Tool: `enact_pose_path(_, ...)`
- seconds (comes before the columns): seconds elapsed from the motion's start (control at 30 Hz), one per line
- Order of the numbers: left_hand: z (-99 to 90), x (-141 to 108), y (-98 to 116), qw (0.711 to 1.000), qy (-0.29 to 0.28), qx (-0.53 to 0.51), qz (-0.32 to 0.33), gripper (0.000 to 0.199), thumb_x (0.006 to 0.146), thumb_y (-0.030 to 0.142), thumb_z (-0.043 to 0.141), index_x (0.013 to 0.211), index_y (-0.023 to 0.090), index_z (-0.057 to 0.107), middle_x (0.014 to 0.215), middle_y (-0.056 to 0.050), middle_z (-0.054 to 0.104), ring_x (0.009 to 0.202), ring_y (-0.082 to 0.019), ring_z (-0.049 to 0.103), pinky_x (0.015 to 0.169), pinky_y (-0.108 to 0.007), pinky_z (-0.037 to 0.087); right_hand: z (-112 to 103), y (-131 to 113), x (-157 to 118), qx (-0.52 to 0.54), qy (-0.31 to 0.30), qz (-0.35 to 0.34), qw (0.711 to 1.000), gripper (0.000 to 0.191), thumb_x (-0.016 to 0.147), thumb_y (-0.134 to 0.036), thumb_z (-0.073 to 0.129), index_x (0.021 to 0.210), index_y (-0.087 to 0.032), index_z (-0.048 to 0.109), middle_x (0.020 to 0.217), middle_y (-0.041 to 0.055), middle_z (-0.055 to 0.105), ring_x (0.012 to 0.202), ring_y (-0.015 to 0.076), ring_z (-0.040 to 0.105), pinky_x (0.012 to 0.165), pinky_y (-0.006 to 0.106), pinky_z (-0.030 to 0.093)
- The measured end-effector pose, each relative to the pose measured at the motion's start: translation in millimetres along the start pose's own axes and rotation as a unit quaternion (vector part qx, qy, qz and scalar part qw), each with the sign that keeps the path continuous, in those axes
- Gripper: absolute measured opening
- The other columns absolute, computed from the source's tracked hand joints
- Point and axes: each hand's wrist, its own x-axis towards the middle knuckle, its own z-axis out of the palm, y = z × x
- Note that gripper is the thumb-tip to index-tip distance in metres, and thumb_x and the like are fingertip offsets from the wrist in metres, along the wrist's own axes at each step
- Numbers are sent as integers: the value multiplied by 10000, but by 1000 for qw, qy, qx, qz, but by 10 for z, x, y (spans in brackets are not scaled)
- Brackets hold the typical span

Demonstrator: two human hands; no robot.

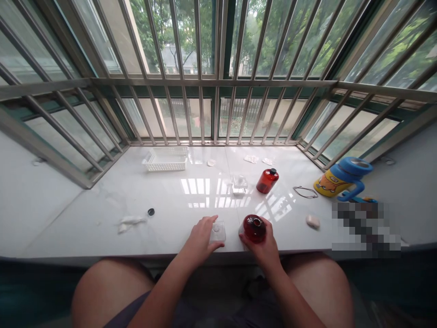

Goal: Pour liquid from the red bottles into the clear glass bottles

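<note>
My left hand is curved around the left side of a small clear square container, thumb at its near side and fingers at its far side. A dark red bottle with an uncapped round neck is gripped by my right hand near the table's front edge. Farther back stands a second red bottle with a black cap on. To its left sits another clear square container. A loose black cap lies to the left, beside a crumpled whitish piece.
A white perforated basket stands at the back left. On the right are a blue and yellow jug, a thin looped cord and a pale rounded object. Whitish scraps lie near the barred window.
</note>
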Motion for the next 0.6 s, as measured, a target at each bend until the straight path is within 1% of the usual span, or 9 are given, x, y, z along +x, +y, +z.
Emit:
enact_pose_path(0.07,17,23,16,1000,6,6,-10,785,800,313,930,1479,294,537,1464,-125,631,1370,-370,604,1175,-574,492,-6,-13,9,-27,-1,-29,999,810,742,-650,887,1376,-277,549,1315,106,696,1162,333,707,1029,517,597)
enact_pose_path(0.13,49,40,28,999,22,9,-31,756,749,335,969,1395,257,583,1367,-120,672,1284,-363,645,1125,-557,521,-16,-13,36,-60,-10,-81,995,772,776,-624,876,1391,-280,562,1348,109,681,1209,339,686,1041,520,592)
enact_pose_path(0.23,96,50,33,996,53,12,-64,741,684,351,1008,1296,220,612,1278,-111,692,1201,-350,670,1080,-534,537,-36,5,114,-104,-35,-179,978,695,846,-536,849,1424,-279,560,1364,114,668,1245,340,657,1055,533,578)
enact_pose_path(0.3,96,56,32,996,59,11,-71,755,664,359,1020,1284,216,615,1267,-106,697,1188,-342,673,1075,-521,535,-53,12,178,-132,-51,-232,962,661,877,-454,829,1449,-280,548,1357,114,673,1241,341,651,1060,546,565)
enact_pose_path(0.43,5,111,54,998,29,19,-54,802,643,406,1035,1310,238,622,1287,-91,716,1199,-336,668,1076,-507,525,-82,-19,286,-190,-71,-295,934,618,896,-347,778,1462,-278,539,1361,114,680,1223,349,657,1053,566,555)
enact_pose_path(0.6,-85,226,175,997,-12,77,-25,796,651,423,1031,1322,239,643,1279,-78,741,1190,-353,672,1044,-521,528,-89,-70,364,-246,-95,-323,909,615,905,-298,733,1480,-276,519,1375,116,676,1229,351,651,1087,590,521)
